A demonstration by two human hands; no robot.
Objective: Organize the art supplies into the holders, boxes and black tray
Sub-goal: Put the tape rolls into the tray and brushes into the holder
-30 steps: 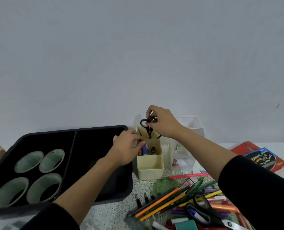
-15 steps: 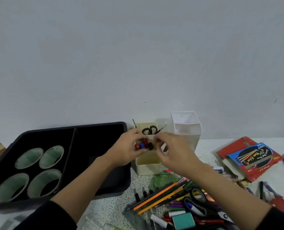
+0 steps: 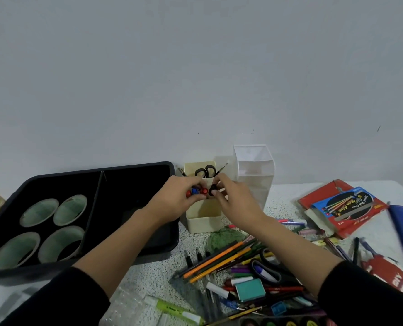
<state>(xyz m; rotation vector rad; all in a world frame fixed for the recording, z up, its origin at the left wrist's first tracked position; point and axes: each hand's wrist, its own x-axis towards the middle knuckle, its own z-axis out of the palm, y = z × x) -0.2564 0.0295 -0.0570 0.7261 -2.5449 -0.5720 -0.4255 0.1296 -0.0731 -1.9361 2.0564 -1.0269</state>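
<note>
Fingers of the left hand curl round a bunch of red and blue markers, and the right hand pinches a black marker beside them. On the counter, the big black tray sits on the left. A white holder stands just beside the cream holder, which is under both hands. Scissors stand in its back part. The markers seem to stand in its middle part. They look light, stiff and smooth, so hold them near the caps and do not squeeze hard.

Both forearms reaching from lower frame to centre, left hand gripping markers, right hand pinching a black-capped one
</note>
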